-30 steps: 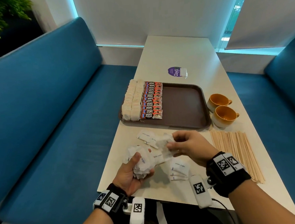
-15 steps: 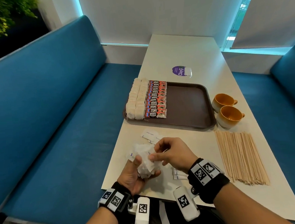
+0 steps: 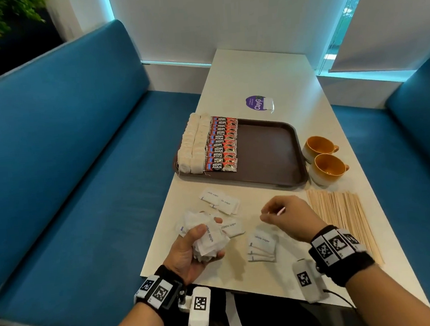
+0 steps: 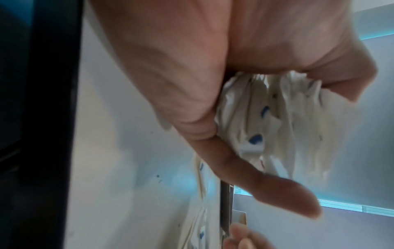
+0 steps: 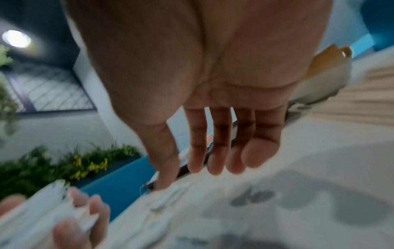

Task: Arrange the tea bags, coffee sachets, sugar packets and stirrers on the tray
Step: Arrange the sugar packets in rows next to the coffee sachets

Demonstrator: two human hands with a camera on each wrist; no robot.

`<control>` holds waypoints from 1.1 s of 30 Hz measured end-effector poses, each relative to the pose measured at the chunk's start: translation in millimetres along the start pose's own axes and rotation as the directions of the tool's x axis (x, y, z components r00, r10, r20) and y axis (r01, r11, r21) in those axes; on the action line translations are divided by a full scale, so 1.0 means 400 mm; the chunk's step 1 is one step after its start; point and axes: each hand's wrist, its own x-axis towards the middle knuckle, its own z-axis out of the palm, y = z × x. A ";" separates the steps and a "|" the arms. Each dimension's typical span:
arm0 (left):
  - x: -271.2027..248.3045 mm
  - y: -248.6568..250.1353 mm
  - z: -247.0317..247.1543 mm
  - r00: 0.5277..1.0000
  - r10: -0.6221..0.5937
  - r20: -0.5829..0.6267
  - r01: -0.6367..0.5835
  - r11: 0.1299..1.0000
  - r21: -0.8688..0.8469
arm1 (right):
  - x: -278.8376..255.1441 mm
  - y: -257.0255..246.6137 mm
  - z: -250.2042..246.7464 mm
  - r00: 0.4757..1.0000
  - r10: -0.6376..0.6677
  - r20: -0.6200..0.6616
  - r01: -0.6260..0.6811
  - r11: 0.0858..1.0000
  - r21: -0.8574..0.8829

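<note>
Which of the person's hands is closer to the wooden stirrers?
Right. The right hand hovers just beside the stirrers, not touching them. The left hand is across the table, gripping a bunch of sugar packets.

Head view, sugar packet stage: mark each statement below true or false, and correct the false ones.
1. The left hand holds a bunch of sugar packets. True.
2. The stirrers already lie on the tray. False: they lie on the table, right of the right hand.
3. Coffee sachets lie in a row on the tray beside the tea bags. True.
4. The right hand pinches a sugar packet. False: it holds nothing, fingers relaxed.
5. Both cups stand on the tray. False: they stand on the table beside its right edge.
</note>
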 end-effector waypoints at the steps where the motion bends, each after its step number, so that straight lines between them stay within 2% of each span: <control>1: 0.002 0.000 0.001 1.000 -0.001 0.003 0.001 1.000 0.002 | -0.006 0.014 0.000 0.997 0.021 0.067 -0.015 0.996 -0.089; 3: 0.002 0.001 0.005 1.000 -0.002 0.006 0.002 1.000 0.011 | -0.019 0.033 0.016 0.987 0.059 0.150 -0.023 0.971 -0.236; 5: 0.001 0.002 0.009 1.000 0.003 0.012 -0.003 1.000 0.013 | -0.030 0.042 0.039 0.984 0.061 0.168 -0.010 0.956 -0.294; 13: 0.004 -0.001 0.005 1.000 -0.001 -0.010 0.001 1.000 0.014 | -0.019 0.033 0.059 0.977 0.103 0.186 -0.058 0.971 -0.230; 16: 0.005 0.000 0.009 1.000 0.006 0.008 -0.007 1.000 0.014 | -0.022 0.036 0.050 0.986 0.074 0.149 -0.042 0.978 -0.205; 21: 0.003 0.002 0.013 1.000 0.000 0.000 0.000 1.000 0.010 | -0.031 0.029 0.024 0.999 -0.012 0.033 0.010 0.999 0.051; 25: 0.008 -0.003 0.005 1.000 -0.002 -0.015 0.002 0.999 0.034 | -0.036 -0.008 0.013 1.000 -0.019 -0.001 0.018 0.931 0.365; 27: 0.009 -0.005 0.004 1.000 0.007 -0.016 -0.006 0.999 0.051 | -0.040 -0.036 0.015 0.999 -0.010 0.043 -0.013 0.860 0.509; 30: 0.009 -0.009 0.007 0.999 0.028 -0.022 -0.026 0.997 0.078 | -0.048 -0.074 0.030 0.981 -0.051 0.190 -0.100 0.704 0.703; 31: 0.008 -0.009 0.011 0.999 0.035 -0.025 -0.033 0.996 0.082 | -0.052 -0.087 0.038 0.970 -0.079 0.230 -0.116 0.680 0.724; 33: 0.005 -0.011 0.018 0.998 0.051 -0.022 -0.049 0.995 0.086 | -0.058 -0.111 0.060 0.958 -0.132 0.256 -0.092 0.703 0.706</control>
